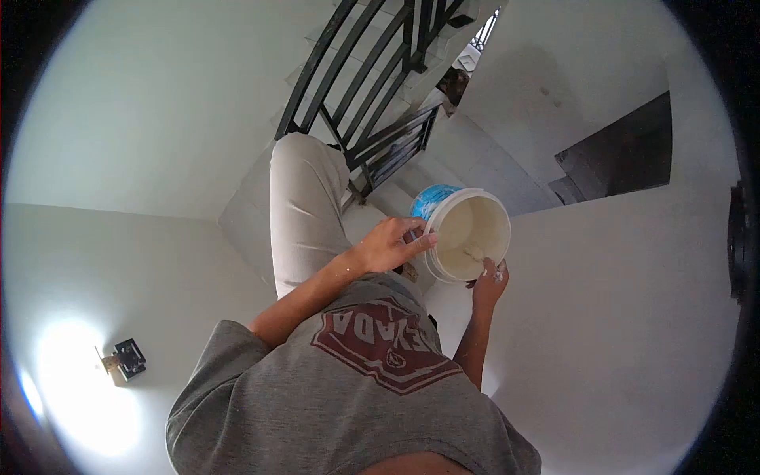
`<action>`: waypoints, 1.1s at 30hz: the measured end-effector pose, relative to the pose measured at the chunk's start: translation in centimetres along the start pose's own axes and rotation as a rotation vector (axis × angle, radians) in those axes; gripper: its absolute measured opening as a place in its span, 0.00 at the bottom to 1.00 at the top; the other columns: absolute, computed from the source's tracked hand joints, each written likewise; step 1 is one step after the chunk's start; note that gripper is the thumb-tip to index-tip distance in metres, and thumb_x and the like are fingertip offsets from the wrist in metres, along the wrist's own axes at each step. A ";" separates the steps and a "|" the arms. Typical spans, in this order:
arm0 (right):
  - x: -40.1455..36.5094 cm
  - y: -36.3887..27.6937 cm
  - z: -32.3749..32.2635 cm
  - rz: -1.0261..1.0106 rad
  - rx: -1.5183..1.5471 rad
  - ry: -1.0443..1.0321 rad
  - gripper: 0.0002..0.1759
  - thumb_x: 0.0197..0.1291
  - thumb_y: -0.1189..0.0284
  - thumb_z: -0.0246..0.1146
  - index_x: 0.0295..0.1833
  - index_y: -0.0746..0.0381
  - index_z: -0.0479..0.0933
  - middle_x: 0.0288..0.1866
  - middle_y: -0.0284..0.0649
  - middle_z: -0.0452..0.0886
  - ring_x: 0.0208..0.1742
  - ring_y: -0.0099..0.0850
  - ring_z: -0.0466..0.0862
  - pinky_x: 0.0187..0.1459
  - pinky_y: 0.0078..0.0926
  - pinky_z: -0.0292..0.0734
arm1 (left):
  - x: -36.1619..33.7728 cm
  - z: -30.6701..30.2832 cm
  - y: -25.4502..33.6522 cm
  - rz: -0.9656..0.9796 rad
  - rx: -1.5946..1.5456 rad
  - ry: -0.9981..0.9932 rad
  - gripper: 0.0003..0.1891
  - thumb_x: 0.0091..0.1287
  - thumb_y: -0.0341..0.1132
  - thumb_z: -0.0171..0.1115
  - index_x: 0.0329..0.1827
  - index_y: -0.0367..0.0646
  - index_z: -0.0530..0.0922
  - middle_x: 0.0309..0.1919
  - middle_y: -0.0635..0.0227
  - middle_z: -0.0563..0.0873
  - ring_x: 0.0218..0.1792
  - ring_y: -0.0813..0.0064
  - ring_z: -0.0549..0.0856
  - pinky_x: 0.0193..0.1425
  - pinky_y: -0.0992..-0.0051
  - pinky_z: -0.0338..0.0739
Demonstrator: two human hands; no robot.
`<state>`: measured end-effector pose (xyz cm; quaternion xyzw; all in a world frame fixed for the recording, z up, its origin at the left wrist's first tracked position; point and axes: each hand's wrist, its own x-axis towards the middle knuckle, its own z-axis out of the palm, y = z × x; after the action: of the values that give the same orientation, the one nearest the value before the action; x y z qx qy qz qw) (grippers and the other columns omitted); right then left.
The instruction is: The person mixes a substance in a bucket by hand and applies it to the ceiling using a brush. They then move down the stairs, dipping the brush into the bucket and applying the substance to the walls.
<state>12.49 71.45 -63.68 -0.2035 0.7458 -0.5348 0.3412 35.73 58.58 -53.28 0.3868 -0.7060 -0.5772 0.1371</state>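
A white plastic bucket (473,198) with a blue label is tilted so its open mouth faces me. Its inside is coated in a pale, cream-white material, with a small lump or streak near the lower wall. My left hand (393,244) is closed on the left side of the rim, its thumb reaching over the edge. Lower right, my right hand (492,281) grips the rim, and white smears mark its thumb and fingers. What lies at the very bottom of the bucket is hard to make out.
Black metal stair railing (348,71) runs ahead, beside pale steps. My bent knee (305,170) in beige trousers is close to it. A dark rectangular opening (621,150) shows on the right. A bright lamp (128,360) is at the left wall, and a dark object (738,241) sits at the far right.
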 end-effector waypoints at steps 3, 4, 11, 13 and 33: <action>0.2 0.0 -0.3 -0.007 0.018 -0.009 0.14 0.67 0.69 0.57 0.53 0.66 0.74 0.30 0.38 0.79 0.20 0.23 0.76 0.16 0.21 0.71 | -0.3 0.2 0.2 -0.040 0.009 0.004 0.23 0.75 0.50 0.56 0.49 0.35 0.81 0.26 0.63 0.84 0.29 0.75 0.82 0.38 0.69 0.76; 0.3 -0.1 -0.4 0.012 0.027 -0.038 0.13 0.67 0.69 0.57 0.52 0.66 0.75 0.30 0.38 0.79 0.20 0.23 0.76 0.16 0.21 0.71 | -0.5 0.4 0.3 -0.086 -0.010 -0.002 0.23 0.75 0.51 0.56 0.49 0.35 0.81 0.26 0.63 0.84 0.29 0.74 0.82 0.37 0.69 0.76; 2.2 2.8 -1.5 -0.061 -0.005 -0.125 0.15 0.67 0.68 0.59 0.54 0.66 0.74 0.33 0.39 0.80 0.20 0.24 0.77 0.15 0.22 0.71 | -0.9 1.0 0.4 -0.097 -0.024 0.008 0.26 0.74 0.55 0.56 0.48 0.36 0.81 0.27 0.60 0.84 0.28 0.71 0.82 0.36 0.68 0.76; 0.7 -0.6 -0.7 0.098 -0.025 -0.063 0.14 0.67 0.69 0.58 0.53 0.67 0.73 0.35 0.41 0.80 0.24 0.26 0.79 0.18 0.23 0.73 | -0.8 1.3 -0.4 -0.131 0.034 -0.015 0.26 0.74 0.55 0.56 0.48 0.35 0.80 0.27 0.58 0.84 0.28 0.70 0.82 0.35 0.67 0.75; 1.8 1.1 -0.1 -0.143 -0.156 -0.140 0.16 0.66 0.71 0.57 0.54 0.69 0.73 0.35 0.43 0.81 0.22 0.28 0.79 0.16 0.25 0.73 | -0.3 2.4 -1.6 -0.148 0.070 0.181 0.26 0.68 0.56 0.62 0.41 0.36 0.83 0.25 0.56 0.86 0.27 0.62 0.86 0.36 0.64 0.79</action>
<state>11.28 70.68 -65.21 -0.3187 0.7430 -0.4828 0.3365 35.00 60.44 -55.41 0.4929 -0.6799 -0.5236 0.1437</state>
